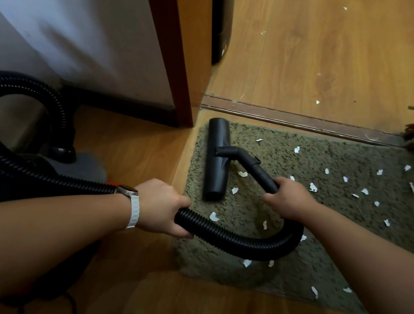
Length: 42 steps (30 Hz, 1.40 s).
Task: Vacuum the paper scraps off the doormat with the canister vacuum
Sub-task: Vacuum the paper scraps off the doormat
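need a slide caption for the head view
Right hand grips the wand, floor nozzle at the left edge of the doormat, left hand grips the hose; paper scraps litter the mat.

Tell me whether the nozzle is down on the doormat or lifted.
Down: the nozzle lies flat along the doormat's left edge, no gap showing beneath it; the right hand grips its tube.

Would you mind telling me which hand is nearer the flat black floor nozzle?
Right. The right hand grips the black tube just behind the black floor nozzle; the left hand holds the ribbed black hose farther back.
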Each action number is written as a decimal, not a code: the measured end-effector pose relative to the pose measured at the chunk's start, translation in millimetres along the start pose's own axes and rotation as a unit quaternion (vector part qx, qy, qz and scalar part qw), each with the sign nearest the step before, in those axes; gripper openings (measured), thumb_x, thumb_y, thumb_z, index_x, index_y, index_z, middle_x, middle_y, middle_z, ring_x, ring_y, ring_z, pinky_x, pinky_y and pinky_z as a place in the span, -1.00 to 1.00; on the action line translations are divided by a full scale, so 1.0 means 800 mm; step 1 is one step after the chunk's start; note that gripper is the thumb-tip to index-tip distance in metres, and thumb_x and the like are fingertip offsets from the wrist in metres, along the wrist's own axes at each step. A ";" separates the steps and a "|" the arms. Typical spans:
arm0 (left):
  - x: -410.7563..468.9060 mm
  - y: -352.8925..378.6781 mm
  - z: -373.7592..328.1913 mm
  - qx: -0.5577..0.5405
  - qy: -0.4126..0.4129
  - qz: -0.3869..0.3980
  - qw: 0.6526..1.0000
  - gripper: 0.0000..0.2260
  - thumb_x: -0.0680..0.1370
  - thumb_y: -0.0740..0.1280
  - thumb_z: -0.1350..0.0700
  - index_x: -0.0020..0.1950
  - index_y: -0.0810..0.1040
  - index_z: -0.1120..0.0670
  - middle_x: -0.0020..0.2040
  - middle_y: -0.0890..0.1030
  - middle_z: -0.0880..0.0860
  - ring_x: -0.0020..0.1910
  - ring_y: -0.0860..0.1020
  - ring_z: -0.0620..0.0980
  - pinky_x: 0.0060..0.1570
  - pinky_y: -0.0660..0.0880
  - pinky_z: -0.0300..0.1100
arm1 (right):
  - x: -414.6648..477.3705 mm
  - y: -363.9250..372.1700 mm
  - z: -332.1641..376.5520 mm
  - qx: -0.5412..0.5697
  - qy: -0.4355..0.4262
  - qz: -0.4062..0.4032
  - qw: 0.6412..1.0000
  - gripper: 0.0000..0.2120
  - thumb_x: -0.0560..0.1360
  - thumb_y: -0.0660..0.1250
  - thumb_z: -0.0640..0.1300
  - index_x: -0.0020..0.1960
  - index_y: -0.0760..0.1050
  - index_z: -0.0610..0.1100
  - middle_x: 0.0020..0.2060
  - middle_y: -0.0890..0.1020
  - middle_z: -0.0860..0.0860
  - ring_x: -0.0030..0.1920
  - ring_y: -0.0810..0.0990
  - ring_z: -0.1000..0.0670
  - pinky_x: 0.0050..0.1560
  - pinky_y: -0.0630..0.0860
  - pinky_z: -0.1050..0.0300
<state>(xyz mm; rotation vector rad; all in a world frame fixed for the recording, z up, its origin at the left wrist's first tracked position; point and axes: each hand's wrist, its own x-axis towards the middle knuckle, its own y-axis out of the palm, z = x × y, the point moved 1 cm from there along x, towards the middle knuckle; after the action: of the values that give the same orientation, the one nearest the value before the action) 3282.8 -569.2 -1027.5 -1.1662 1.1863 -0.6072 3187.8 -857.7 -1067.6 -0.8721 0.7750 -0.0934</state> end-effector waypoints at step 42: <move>0.033 -0.034 -0.060 0.017 0.040 0.007 0.999 -0.51 0.40 0.17 -0.49 -0.15 0.39 -0.07 -0.28 0.55 -0.09 -0.33 0.51 -0.05 -0.33 0.48 -0.17 | -0.069 -0.033 -0.097 0.038 0.093 -0.019 0.995 -0.80 0.43 0.43 0.01 -0.02 0.54 -0.06 -0.27 0.61 -0.02 -0.29 0.59 0.00 -0.31 0.44 0.16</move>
<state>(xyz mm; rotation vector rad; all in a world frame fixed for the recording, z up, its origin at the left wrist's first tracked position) 3252.0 -619.1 -1009.7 -1.1116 1.2464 -0.6659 3104.0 -905.3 -1047.4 -0.8132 0.9226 -0.2395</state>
